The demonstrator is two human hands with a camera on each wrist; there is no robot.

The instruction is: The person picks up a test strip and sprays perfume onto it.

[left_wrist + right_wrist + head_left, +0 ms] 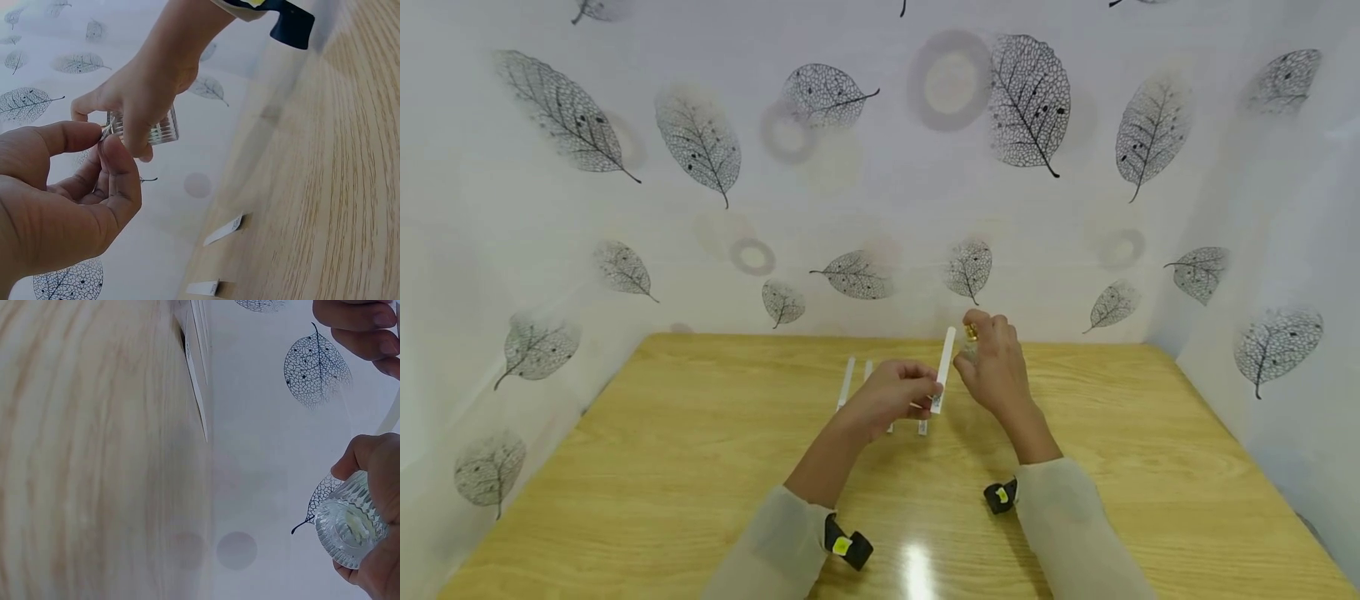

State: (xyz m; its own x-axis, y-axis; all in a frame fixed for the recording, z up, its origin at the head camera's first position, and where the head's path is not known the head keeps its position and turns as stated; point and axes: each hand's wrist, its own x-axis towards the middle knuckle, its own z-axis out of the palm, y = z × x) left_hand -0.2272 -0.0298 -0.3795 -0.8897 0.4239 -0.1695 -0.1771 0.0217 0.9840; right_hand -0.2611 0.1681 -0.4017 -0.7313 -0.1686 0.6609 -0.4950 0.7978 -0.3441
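My left hand [889,396] pinches a white paper test strip [947,362] near its lower, printed end, between thumb and fingers. The strip stands almost upright above the table, leaning slightly right. Close to its right side, my right hand [997,367] grips a small ribbed clear-glass perfume bottle [351,522]. Its gold spray top [972,332] shows under the raised index finger in the head view. In the left wrist view the bottle [164,130] is partly covered by the right hand's fingers, and the left fingertips overlap its near side.
Several more white strips [846,382] lie on the wooden table [700,458], partly behind the left hand. Two of those strips [224,230] show in the left wrist view. A leaf-patterned curtain [865,192] encloses the back and sides. Each wrist wears a black camera [1000,497].
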